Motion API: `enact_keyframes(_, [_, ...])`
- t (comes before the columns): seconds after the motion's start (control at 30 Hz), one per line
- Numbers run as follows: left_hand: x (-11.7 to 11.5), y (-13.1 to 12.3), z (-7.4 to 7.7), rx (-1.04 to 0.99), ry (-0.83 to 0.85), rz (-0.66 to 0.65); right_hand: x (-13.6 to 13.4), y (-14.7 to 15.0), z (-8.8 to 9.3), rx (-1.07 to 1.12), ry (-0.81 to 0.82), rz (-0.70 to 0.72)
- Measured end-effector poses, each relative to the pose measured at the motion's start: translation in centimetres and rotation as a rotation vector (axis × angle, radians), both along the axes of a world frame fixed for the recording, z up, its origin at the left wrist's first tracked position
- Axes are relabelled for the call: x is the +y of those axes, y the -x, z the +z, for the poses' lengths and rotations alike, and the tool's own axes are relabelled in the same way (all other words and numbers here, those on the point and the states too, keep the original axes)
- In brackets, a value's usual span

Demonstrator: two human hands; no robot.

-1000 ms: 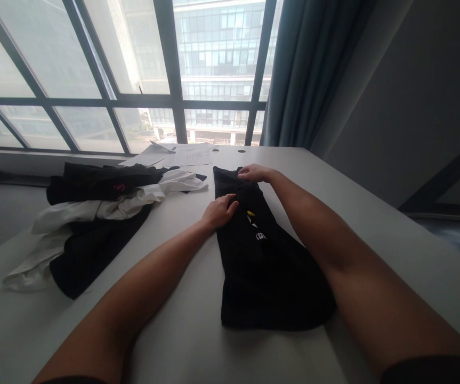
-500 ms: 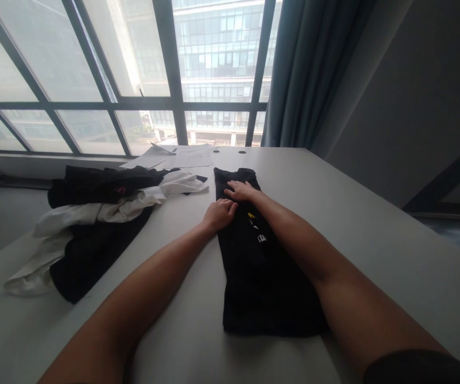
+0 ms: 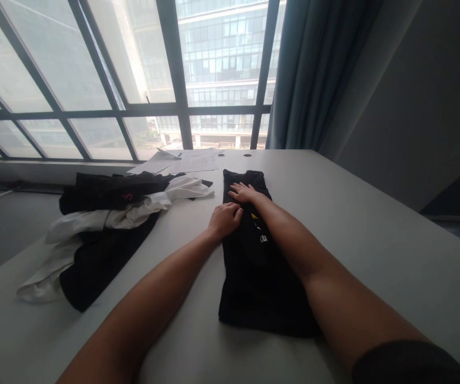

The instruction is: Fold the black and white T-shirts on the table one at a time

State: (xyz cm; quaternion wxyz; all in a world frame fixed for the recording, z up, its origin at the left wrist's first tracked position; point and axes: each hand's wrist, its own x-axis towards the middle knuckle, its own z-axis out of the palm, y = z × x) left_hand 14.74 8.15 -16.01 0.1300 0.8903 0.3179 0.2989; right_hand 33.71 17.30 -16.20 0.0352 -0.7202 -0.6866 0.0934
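Note:
A black garment (image 3: 259, 288) with a small yellow and white print lies folded into a long strip on the white table (image 3: 377, 250). My right hand (image 3: 244, 192) rests flat near its far end, fingers spread. At the garment's left edge, just nearer to me, my left hand (image 3: 226, 217) is on the cloth with its fingers bent together; whether cloth is pinched under them is hidden.
Left of the garment lies a loose pile of black clothes (image 3: 110, 192) and white clothes (image 3: 78, 224). Paper sheets (image 3: 193, 160) lie at the far edge, before the window. A blue-grey curtain (image 3: 305, 80) hangs behind the table.
The whole view has shifted slightly, so things appear a little further right. My hands stay at almost the same place on the garment, and its near end looks turned slightly left.

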Motion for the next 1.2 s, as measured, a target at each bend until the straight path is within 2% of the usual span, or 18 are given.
enact_keyframes(0.1, [0.2,0.1,-0.2,0.026,0.015,-0.114,1.4,-1.1,-0.1,-0.014,-0.005,-0.039])
enact_keyframes(0.2, [0.4,0.2,-0.4,0.141,0.015,-0.234,2.1,-1.7,0.0,-0.029,-0.011,-0.039])
enact_keyframes(0.3, [0.5,0.1,-0.4,0.210,0.025,-0.250,1.4,-1.9,0.3,-0.016,-0.041,-0.041])
enact_keyframes(0.4, [0.6,0.1,-0.4,0.225,0.020,-0.236,-1.2,-2.3,1.0,0.027,-0.125,-0.060])
enact_keyframes(0.57, [0.6,0.4,-0.3,0.266,0.006,-0.268,-8.4,-2.5,3.3,0.029,-0.265,-0.090])
enact_keyframes(0.67, [0.4,0.7,0.0,0.348,0.016,-0.308,-12.8,-1.9,4.9,0.032,-0.198,-0.138])
enact_keyframes(0.77, [-0.6,0.9,0.4,0.425,0.034,-0.325,-16.1,-1.1,5.9,0.048,-0.068,-0.168])
enact_keyframes(0.93, [-3.6,2.2,0.7,0.467,0.045,-0.350,-19.2,-0.5,6.1,0.080,0.182,-0.209])
enact_keyframes(1.07, [-5.4,4.8,0.4,0.436,0.030,-0.392,-20.8,-1.0,6.0,0.197,0.207,-0.248])
enact_keyframes(1.2, [-6.2,6.7,0.0,0.276,-0.017,-0.350,-22.0,-1.6,6.4,0.382,0.265,-0.268])
